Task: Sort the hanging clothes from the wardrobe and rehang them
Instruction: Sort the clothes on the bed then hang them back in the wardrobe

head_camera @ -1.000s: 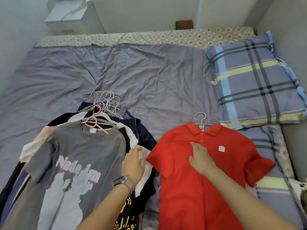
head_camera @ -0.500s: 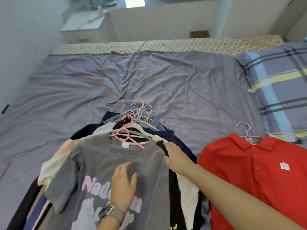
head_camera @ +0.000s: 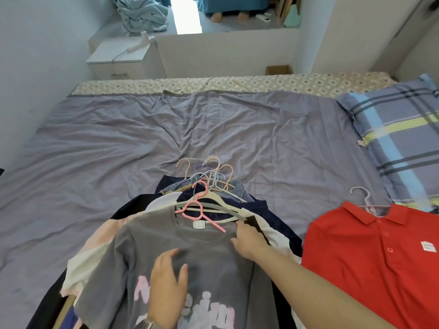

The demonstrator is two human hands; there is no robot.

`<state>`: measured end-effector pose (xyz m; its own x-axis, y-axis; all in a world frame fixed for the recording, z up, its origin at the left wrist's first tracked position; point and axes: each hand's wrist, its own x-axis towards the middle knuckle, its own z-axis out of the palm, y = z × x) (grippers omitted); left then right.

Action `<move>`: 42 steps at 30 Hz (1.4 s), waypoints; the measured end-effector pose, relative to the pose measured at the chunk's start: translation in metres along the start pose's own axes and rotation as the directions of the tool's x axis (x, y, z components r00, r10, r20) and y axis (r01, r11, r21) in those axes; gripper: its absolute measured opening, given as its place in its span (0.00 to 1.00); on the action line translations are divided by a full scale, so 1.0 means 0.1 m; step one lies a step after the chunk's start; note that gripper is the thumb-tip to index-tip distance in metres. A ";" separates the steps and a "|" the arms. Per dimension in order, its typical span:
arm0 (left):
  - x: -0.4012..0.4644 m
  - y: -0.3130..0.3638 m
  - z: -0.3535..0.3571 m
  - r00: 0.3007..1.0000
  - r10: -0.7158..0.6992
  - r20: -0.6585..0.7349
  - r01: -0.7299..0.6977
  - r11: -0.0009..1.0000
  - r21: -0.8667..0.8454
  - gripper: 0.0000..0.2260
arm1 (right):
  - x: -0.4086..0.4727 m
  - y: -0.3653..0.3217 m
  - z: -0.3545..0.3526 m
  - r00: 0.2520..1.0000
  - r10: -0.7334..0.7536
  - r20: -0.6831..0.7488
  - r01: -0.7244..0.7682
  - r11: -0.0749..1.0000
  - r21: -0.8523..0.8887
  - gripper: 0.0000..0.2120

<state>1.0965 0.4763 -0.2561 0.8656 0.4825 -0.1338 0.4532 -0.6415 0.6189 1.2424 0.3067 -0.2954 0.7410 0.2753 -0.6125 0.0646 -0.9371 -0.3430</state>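
A grey printed T-shirt [head_camera: 213,262] on a pink hanger [head_camera: 197,210] tops a pile of hung clothes [head_camera: 259,207] on the bed. My left hand [head_camera: 167,288] lies flat on the shirt's chest, fingers straight. At the shirt's right shoulder, my right hand [head_camera: 249,241] grips the fabric edge with curled fingers. Several hanger hooks [head_camera: 209,172] fan out above the pile. To the right lies a red polo shirt [head_camera: 370,257] on its own hanger [head_camera: 365,200], apart from both hands.
A wrinkled purple-grey sheet [head_camera: 166,138] covers the bed. A plaid pillow [head_camera: 399,138] sits at the right. Behind the bed stand a white nightstand [head_camera: 118,60] and a low white wall. A person's bare feet [head_camera: 229,16] show in the far room.
Both hands left the red polo and moved left onto the grey T-shirt. My view swung left and up, so the polo now sits at the right edge.
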 end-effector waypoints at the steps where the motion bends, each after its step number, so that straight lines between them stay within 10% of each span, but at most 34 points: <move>1: 0.00 -0.03 0.01 1.000 -0.012 -0.002 0.012 1.000 -0.001 0.17 | -0.01 -0.02 0.04 1.000 -0.001 0.026 0.001 1.000 0.012 0.23; 7: -0.01 -0.09 0.05 0.999 -0.047 0.011 0.047 0.999 -0.012 0.16 | -0.04 0.00 0.14 0.968 0.040 -0.249 -0.079 0.986 -0.150 0.29; 16: -0.01 0.07 0.15 0.997 -0.043 0.064 0.043 0.999 -0.005 0.17 | -0.11 0.07 0.13 0.997 -0.045 -0.067 0.022 0.950 -0.312 0.16; 28: -0.11 0.39 0.20 0.998 0.003 0.065 -0.001 1.000 -0.023 0.16 | -0.29 0.12 0.21 0.987 -0.057 0.150 0.016 0.965 0.261 0.20; 42: -0.28 0.62 -0.42 0.970 0.088 -0.226 -0.062 0.991 0.118 0.21 | -1.43 0.11 -0.41 0.926 -0.056 -0.373 0.297 0.719 0.628 0.16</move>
<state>1.0920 0.4478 -0.1816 0.8316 0.5464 0.0995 0.4203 -0.7362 0.5304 1.1641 0.2485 -0.1821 0.9322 0.2270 -0.2820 -0.1535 -0.4578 -0.8757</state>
